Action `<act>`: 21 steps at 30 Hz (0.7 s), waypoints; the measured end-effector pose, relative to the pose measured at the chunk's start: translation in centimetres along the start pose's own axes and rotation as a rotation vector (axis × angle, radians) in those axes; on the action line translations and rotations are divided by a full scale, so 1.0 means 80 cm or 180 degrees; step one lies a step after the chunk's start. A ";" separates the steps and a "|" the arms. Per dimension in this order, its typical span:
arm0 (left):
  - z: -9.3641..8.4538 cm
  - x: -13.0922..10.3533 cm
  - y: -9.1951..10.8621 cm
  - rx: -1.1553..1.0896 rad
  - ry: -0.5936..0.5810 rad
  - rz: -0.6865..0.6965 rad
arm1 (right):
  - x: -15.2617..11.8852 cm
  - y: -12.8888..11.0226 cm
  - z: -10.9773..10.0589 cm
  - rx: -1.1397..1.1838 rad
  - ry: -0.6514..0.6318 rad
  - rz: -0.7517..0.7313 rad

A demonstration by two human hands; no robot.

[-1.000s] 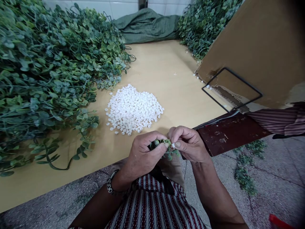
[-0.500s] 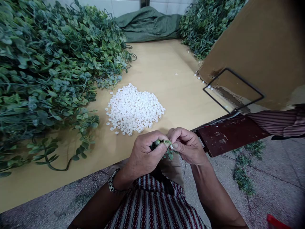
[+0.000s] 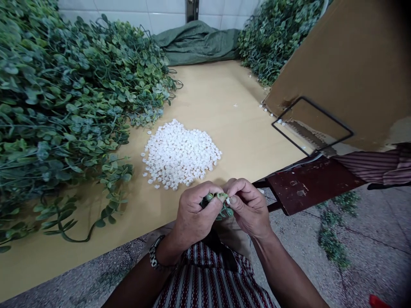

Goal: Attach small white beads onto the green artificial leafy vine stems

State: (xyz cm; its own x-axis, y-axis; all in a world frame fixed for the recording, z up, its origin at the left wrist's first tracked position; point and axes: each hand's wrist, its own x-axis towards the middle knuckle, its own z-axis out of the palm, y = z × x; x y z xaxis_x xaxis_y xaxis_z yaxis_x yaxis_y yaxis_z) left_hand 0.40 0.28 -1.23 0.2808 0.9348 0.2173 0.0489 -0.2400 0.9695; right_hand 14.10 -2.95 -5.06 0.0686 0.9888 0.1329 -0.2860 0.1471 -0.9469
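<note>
Right, my left hand (image 3: 196, 212) is closed round a small green sprig (image 3: 226, 212), thumb pressing it against the curled fingers, while my right hand (image 3: 254, 210) has a tiny white piece (image 3: 228, 200) at its thumb and fingertips, right against the leaves. Both hands are just off the near edge of the table (image 3: 224, 98), beyond which lies the pile of white pieces (image 3: 181, 154). My fingers hide the contact, so I cannot tell whether the piece is seated on the stem or merely touching it. For work this fine, I'd grip the sprig close to the meeting point so it can't bend away, fold stray leaves aside, and line the piece up straight before pushing. Steady thumb pressure suits it better than a jab; a tilted piece could slip and drop to the floor (image 3: 298, 239).
</note>
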 end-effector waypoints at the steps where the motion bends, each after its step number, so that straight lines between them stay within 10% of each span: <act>1: 0.000 0.000 0.000 -0.0009 -0.0002 0.0007 | 0.000 0.000 0.001 -0.0008 0.0040 -0.0004; 21: 0.002 -0.001 -0.004 -0.0192 -0.0068 0.0055 | -0.007 0.001 0.012 -0.0549 0.0318 -0.0582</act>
State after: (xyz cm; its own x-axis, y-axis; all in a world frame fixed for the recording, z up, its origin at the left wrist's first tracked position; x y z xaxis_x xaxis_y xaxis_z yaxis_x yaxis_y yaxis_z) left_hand 0.50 0.28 -1.60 0.3017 0.9247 0.2322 -0.0137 -0.2393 0.9709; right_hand 13.15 -3.44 -4.92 0.2007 0.9374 0.2847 -0.0938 0.3077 -0.9468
